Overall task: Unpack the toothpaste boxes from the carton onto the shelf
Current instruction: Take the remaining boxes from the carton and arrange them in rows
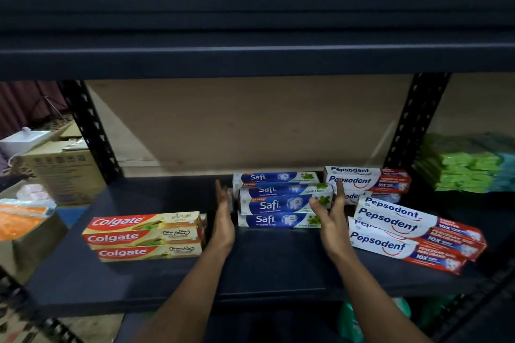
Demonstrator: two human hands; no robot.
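We have both hands reached into the middle shelf [267, 273], well apart from each other, with the stack of Safi boxes [278, 203] between them. The left hand [223, 220] stands edge-on with straight fingers at the stack's left end; whether it touches the cardboard or sits just beside it we cannot tell. The right hand [331, 217] is at the stack's right end, fingers loosely extended upward and the thumb against the end of one of the boxes. Neither hand grips anything. We read this as squaring up the stack, not carrying a new box.

The Safi boxes lie flat in the middle of the shelf, several rows deep and not quite flush. To their left the Colgate boxes [145, 237] sit in a neat stack near the front edge. To the right one group of Pepsodent boxes [404, 234] lies askew, angled toward the front right corner, with a second Pepsodent stack [362, 179] behind it near the back panel.

So three brands are already out and shelved. What seems left is tidying the slanted Pepsodent group and fetching whatever remains. A cardboard carton [64, 172] stands beyond the left upright, but we cannot see inside it or say it is the one being emptied. Green packets [468, 172] fill the bay to the right.
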